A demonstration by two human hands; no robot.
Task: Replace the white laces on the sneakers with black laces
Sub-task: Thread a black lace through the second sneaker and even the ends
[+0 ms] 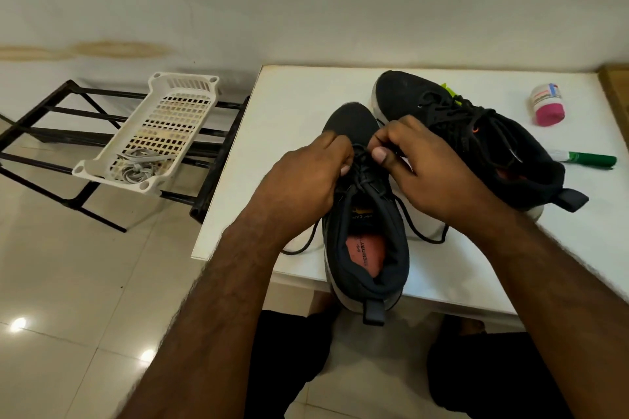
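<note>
White plastic basket [177,105] sits on a black metal rack [51,133] left of the worktop [296,92]. Pink-capped jar [547,105] and a green marker [590,159] are on the right

Bare forearms, no sleeves or wrist wear — the left hand [308,177] and right hand [430,167] ungloved; dark shorts [289,367], seemingly.

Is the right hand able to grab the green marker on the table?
Probably yes, but not right away. The right hand is pinching the black lace, and the far sneaker lies between it and the green marker.
</note>
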